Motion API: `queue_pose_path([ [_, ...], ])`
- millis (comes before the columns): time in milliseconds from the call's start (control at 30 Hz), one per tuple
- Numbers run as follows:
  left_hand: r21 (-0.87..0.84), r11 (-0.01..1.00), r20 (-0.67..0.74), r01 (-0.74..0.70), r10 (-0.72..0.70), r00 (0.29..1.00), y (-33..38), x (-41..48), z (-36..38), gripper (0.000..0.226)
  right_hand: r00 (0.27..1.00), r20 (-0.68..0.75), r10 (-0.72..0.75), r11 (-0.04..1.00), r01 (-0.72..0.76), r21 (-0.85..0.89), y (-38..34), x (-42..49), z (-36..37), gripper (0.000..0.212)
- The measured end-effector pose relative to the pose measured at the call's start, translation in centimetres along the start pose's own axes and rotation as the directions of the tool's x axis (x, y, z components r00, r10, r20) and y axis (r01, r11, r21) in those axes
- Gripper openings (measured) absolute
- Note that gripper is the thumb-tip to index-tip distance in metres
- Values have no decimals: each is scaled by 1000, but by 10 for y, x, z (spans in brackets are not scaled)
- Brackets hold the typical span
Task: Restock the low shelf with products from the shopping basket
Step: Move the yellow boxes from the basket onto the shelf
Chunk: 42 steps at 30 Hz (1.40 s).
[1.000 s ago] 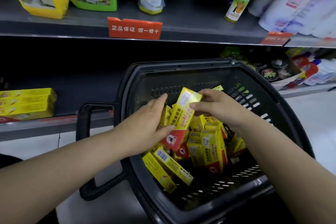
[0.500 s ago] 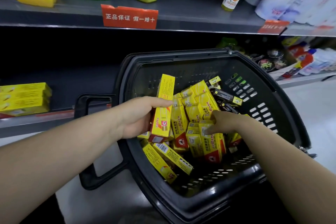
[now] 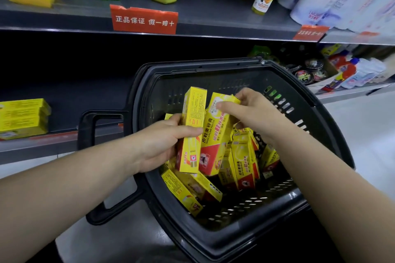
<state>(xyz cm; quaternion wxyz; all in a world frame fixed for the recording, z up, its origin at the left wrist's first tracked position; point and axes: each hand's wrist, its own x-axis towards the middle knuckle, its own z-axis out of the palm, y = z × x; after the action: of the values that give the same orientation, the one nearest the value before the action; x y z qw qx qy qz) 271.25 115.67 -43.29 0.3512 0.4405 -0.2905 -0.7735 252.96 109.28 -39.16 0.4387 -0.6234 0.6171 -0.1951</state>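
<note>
Boxes held over the black basket [image 3: 245, 232]
Left hand [image 3: 162, 145] grips an upright yellow box [image 3: 193, 121]; right hand [image 3: 248, 111] pinches a second box [image 3: 215, 134] by its top; more boxes [image 3: 243, 160] lie inside.

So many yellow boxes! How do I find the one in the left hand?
Find the black shopping basket. Over its left side, the left hand holds a yellow shoe polish box upright. Unlike its neighbour in the right hand, it shows a narrow side with tiny print, not big letters.
</note>
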Motion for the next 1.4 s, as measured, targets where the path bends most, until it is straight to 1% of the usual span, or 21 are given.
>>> queue_pose_path([
  [133, 35, 999, 12, -14, 13, 1000, -5, 0, 3, 38, 998, -37, 42, 999, -42, -4, -4, -4, 23, 48],
  [267, 56, 998, 23, -22, 21, 1000, -7, 1, 3, 33, 989, 66, 135, 978, -143, 149, -4, -6, 39, 55],
  [367, 89, 996, -21, -30, 32, 999, -7, 3, 2, 37, 982, 136, 128, 957, -158, 245, 1, 0, 40, 62],
  [433, 98, 994, -70, -39, 46, 996, -7, 5, 2, 29, 966, 244, 89, 942, -161, 294, 5, 5, 24, 56],
  [467, 104, 994, -93, -36, 46, 995, -7, 7, 2, 22, 956, 282, 79, 958, -151, 245, 8, 8, 13, 49],
  [500, 108, 994, -112, -24, 36, 993, -7, 7, 2, 19, 953, 290, 90, 987, -124, 101, 15, 11, 2, 43],
  [533, 114, 993, -127, -10, 25, 992, -7, 8, 2, 19, 955, 273, 112, 988, -76, -137, 25, 15, -9, 38],
  [567, 121, 993, -137, 4, 13, 990, -7, 9, 1, 20, 955, 256, 152, 904, -29, -427, 37, 20, -19, 38],
  [600, 128, 992, -144, 17, 2, 990, -8, 9, 1, 19, 939, 255, 230, 744, -1, -668, 50, 24, -26, 42],
  [633, 135, 990, -147, 32, -12, 989, -7, 9, 1, 18, 907, 257, 332, 593, 11, -805, 62, 27, -30, 49],
  [667, 142, 989, -148, 46, -25, 989, -7, 8, 2, 18, 874, 255, 413, 507, 12, -862, 72, 29, -30, 57],
  [700, 150, 987, -153, 60, -37, 988, -6, 8, 2, 21, 858, 246, 451, 490, -7, -872, 79, 31, -28, 63],
  [767, 163, 983, -161, 81, -54, 986, -5, 6, 2, 35, 888, 201, 413, 512, -44, -858, 86, 34, -22, 63],
  [900, 159, 976, -166, 149, -122, 979, -2, 2, 4, 77, 924, 159, 348, 330, 38, -943, 86, 39, -7, 51],
  [933, 145, 977, -163, 156, -132, 978, -2, 2, 4, 76, 925, 151, 350, 310, 38, -950, 85, 39, -6, 51],
  [1033, 118, 982, -144, 151, -133, 981, -1, 1, 3, 52, 922, 145, 360, 296, 35, -955, 82, 38, -2, 53],
  [1167, 52, 986, -94, 159, -153, 984, 1, -2, 1, 49, 937, 126, 326, 368, -3, -930, 65, 30, -6, 49],
  [1233, 33, 987, -86, 156, -152, 985, 3, -3, 0, 51, 975, 88, 204, 566, -45, -823, 48, 26, -18, 38],
  [1300, 24, 989, -90, 148, -146, 985, 3, -4, 0, 55, 995, 27, 94, 869, -68, -490, 28, 20, -34, 16],
  [1333, 23, 990, -98, 142, -139, 985, 3, -5, 1, 58, 997, 17, 70, 958, -63, -279, 18, 15, -38, 15],
  [1400, 32, 990, -112, 134, -130, 985, 2, -5, 2, 61, 998, 34, 60, 998, -60, -11, 6, 10, -37, 25],
])
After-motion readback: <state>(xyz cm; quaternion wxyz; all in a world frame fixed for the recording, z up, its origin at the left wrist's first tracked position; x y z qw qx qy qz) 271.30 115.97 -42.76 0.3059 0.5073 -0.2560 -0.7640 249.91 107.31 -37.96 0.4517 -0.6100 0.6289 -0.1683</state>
